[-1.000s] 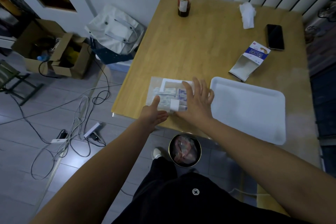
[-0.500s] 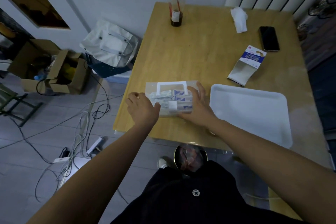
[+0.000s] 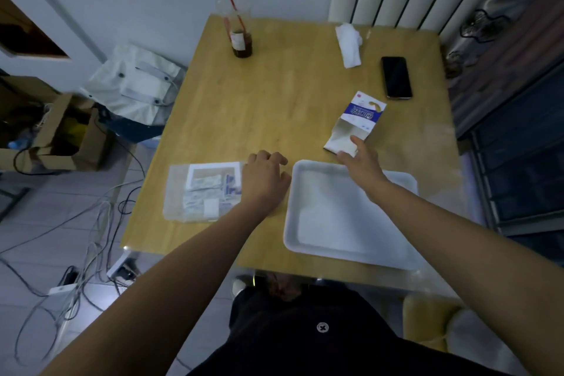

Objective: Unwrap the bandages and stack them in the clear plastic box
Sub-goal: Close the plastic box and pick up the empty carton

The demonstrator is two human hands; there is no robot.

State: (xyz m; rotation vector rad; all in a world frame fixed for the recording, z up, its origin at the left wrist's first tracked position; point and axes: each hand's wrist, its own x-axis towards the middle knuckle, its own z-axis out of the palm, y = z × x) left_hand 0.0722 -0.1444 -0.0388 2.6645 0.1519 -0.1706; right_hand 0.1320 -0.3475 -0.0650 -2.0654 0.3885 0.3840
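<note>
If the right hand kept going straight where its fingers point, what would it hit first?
Most likely the opened white-and-blue cardboard bandage box lying past the white plastic tray. The right hand has its fingertips at the box's near end; I cannot tell whether they touch.

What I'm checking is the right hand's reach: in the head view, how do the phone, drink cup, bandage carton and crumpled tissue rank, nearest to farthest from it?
1. Bandage carton, at the fingertips of the right hand.
2. Phone, behind it, rightward.
3. Crumpled tissue, near the far edge.
4. Drink cup, far left.
</note>
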